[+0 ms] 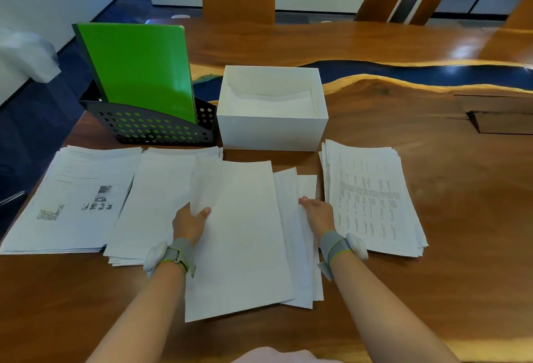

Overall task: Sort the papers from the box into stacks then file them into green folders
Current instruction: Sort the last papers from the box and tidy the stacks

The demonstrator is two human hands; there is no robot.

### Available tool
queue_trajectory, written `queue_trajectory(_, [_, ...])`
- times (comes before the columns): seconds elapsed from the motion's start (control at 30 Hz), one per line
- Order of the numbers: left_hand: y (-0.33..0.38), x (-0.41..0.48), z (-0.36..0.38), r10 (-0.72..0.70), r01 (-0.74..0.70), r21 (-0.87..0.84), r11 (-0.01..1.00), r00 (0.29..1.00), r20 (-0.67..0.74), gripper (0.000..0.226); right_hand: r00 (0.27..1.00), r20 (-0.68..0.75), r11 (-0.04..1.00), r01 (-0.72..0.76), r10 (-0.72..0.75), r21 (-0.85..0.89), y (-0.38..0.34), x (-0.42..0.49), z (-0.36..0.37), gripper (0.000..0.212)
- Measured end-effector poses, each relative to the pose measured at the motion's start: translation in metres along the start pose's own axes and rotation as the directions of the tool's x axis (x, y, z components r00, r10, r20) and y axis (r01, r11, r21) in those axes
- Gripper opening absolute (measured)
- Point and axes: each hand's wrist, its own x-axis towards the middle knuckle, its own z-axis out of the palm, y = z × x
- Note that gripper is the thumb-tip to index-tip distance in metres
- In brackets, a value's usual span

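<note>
Head view: a loose bundle of papers is held low over the table, between the second stack and the right stack. The left grip is closed on the bundle's left edge, thumb on top, and the sheet is curled upward there. The right grip is closed on the right edge, where lower sheets are fanned out sideways.

The sheets are judged light, thin and limp. Sagging and sliding between leaves are to be expected, so both long edges are best pinched near their middles, as is done now, or the bundle squared against the table before it is laid down. Creasing is likely if one corner alone is lifted.

The bundle's long axis runs away from the person, toward the white box, with the short edges near and far. The same direction is shared by the sorted stacks, including the left stack. Some paper can be seen inside the box. The green folders stand upright in a black holder.
</note>
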Motion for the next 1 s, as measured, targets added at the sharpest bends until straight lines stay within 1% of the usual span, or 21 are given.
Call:
queue_trajectory(0.13, [-0.001,-0.009,0.01,-0.039,0.039,-0.002,0.999,0.997,0.073,0.041,1.0,-0.004,0.999,0.03,-0.03,0.036,0.0,-0.006,0.004,0.027])
queue_trajectory(0.2, [0.0,-0.014,0.016,-0.03,0.028,0.014,1.0,0.992,0.124,0.04,0.998,0.007,0.997,0.057,-0.057,0.045,-0.001,-0.011,0.005,0.03])
queue_trajectory(0.3, [0.004,-0.021,0.026,0.012,-0.02,0.038,0.999,0.978,0.208,0.042,0.991,0.089,0.995,0.095,-0.097,0.024,0.001,-0.015,0.004,0.047])
queue_trajectory(0.4, [0.009,-0.026,0.036,0.034,-0.051,0.058,0.997,0.967,0.253,0.043,0.976,0.184,0.993,0.121,-0.118,-0.006,0.002,-0.017,0.004,0.061])
queue_trajectory(0.5, [0.013,-0.028,0.041,0.058,-0.079,0.064,0.995,0.957,0.284,0.043,0.965,0.22,0.988,0.151,-0.144,-0.013,0.001,-0.017,0.004,0.071])
queue_trajectory(0.57, [0.014,-0.026,0.04,0.069,-0.084,0.049,0.995,0.964,0.256,0.045,0.961,0.21,0.982,0.187,-0.178,-0.02,-0.001,-0.015,0.002,0.078])
queue_trajectory(0.6, [0.015,-0.024,0.038,0.076,-0.087,0.041,0.995,0.973,0.216,0.048,0.959,0.207,0.979,0.203,-0.195,-0.022,-0.004,-0.013,0.0,0.084])
queue_trajectory(0.67, [0.018,-0.017,0.033,0.111,-0.112,0.004,0.994,0.987,0.113,0.055,0.953,0.215,0.977,0.206,-0.211,0.048,-0.012,-0.009,-0.005,0.093])
queue_trajectory(0.7, [0.021,-0.016,0.031,0.111,-0.107,-0.054,0.993,0.991,0.078,0.061,0.953,0.224,0.977,0.184,-0.205,0.109,-0.016,-0.007,-0.009,0.095])
queue_trajectory(0.73, [0.023,-0.014,0.028,0.093,-0.085,-0.117,0.989,0.993,0.069,0.067,0.952,0.235,0.973,0.158,-0.195,0.168,-0.019,-0.005,-0.012,0.092])
queue_trajectory(0.77, [0.026,-0.013,0.025,0.066,-0.051,-0.168,0.984,0.994,0.084,0.072,0.95,0.248,0.967,0.134,-0.187,0.217,-0.023,-0.004,-0.015,0.085])
queue_trajectory(0.83, [0.032,-0.013,0.02,0.019,0.033,-0.271,0.962,0.982,0.186,0.072,0.946,0.271,0.957,0.106,-0.181,0.27,-0.029,-0.002,-0.019,0.062])
queue_trajectory(0.9, [0.039,-0.013,0.016,0.051,0.076,-0.383,0.921,0.949,0.312,0.06,0.947,0.269,0.951,0.094,-0.176,0.293,-0.034,-0.003,-0.021,0.05])
queue_trajectory(0.93, [0.045,-0.014,0.015,0.084,0.078,-0.426,0.902,0.934,0.348,0.052,0.948,0.26,0.947,0.102,-0.185,0.303,-0.037,-0.005,-0.021,0.047])
queue_trajectory(1.0, [0.058,-0.018,0.015,0.145,0.047,-0.487,0.872,0.926,0.349,0.037,0.945,0.237,0.937,0.143,-0.224,0.318,-0.046,-0.009,-0.017,0.043])
